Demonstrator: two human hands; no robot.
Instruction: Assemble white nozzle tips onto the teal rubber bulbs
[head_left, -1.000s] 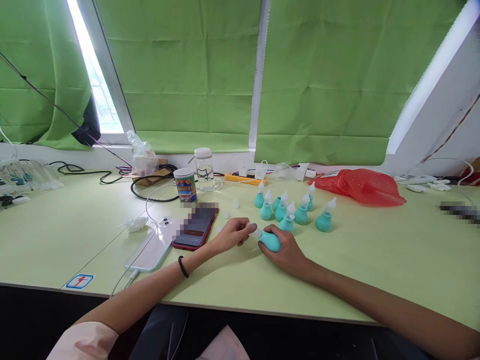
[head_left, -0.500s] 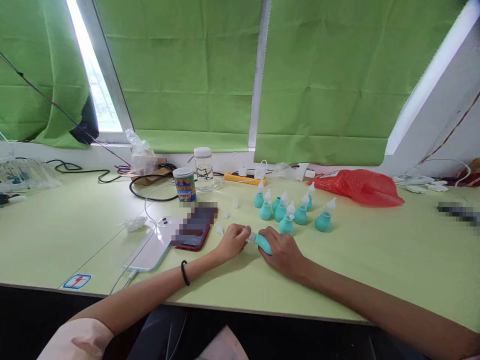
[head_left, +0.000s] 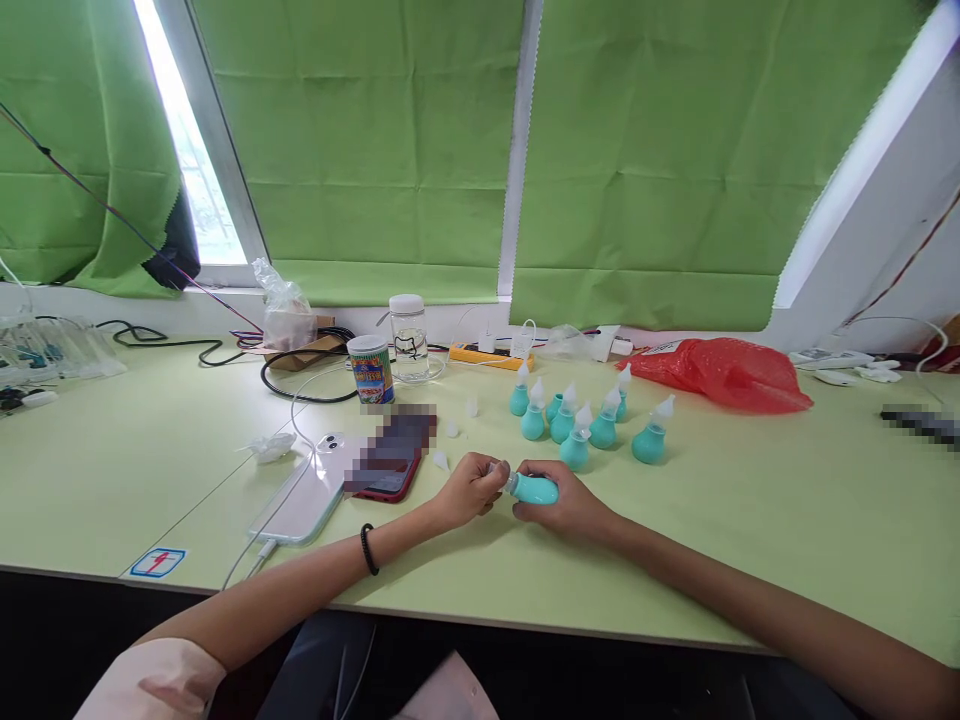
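A teal bulb nasal aspirator [head_left: 537, 490] lies sideways between my hands, just above the table's front half. My right hand [head_left: 564, 503] is closed around its bulb, fingers behind and thumb below. With a pinch, my left hand [head_left: 474, 492] grips its clear tip end, mostly hidden by the fingers. Behind my right hand stand several more upright aspirators, such as one nearby [head_left: 575, 450] and one farther right [head_left: 649, 442], with pale pointed tips. Among them sits a teal bulb [head_left: 553, 406] with no tip showing. Left of them lie a loose white tip [head_left: 440, 460] and small clear parts [head_left: 472, 406].
Left of my hands lie a dark phone [head_left: 394, 455] in a red case and a white phone [head_left: 304, 495] with a cable. Behind them stand a printed canister [head_left: 370, 370] and a clear jar [head_left: 409, 345]. A red plastic bag [head_left: 720, 375] lies at the back right.
My right hand has shifted its hold and opened slightly around the bulb, so more of the teal side shows. My left hand keeps its pinch at the tip end.
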